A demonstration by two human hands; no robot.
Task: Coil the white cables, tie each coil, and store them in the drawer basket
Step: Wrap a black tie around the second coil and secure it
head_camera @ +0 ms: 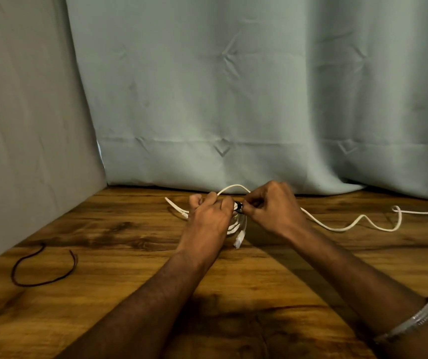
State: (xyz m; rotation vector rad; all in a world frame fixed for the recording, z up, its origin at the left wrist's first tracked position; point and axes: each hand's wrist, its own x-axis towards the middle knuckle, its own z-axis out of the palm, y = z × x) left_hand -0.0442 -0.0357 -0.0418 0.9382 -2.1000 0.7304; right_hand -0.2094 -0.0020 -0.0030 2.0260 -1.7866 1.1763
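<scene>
A coiled white cable [238, 226] sits under my hands at the middle of the wooden table [130, 255], one plug end [238, 242] hanging toward me. My left hand [209, 218] is closed around the coil. My right hand [272, 206] pinches a small black tie [238, 206] wrapped on the coil between the two hands. A loop of the cable arches above my knuckles, and a tail end [175, 206] sticks out to the left. A second white cable [358, 221] snakes loosely across the table to the right edge.
A thin dark tie wire [39, 270] lies curved on the table at the left. A grey-green curtain [233, 99] hangs behind the table, and a grey panel [26, 125] walls the left side. No drawer basket is in view.
</scene>
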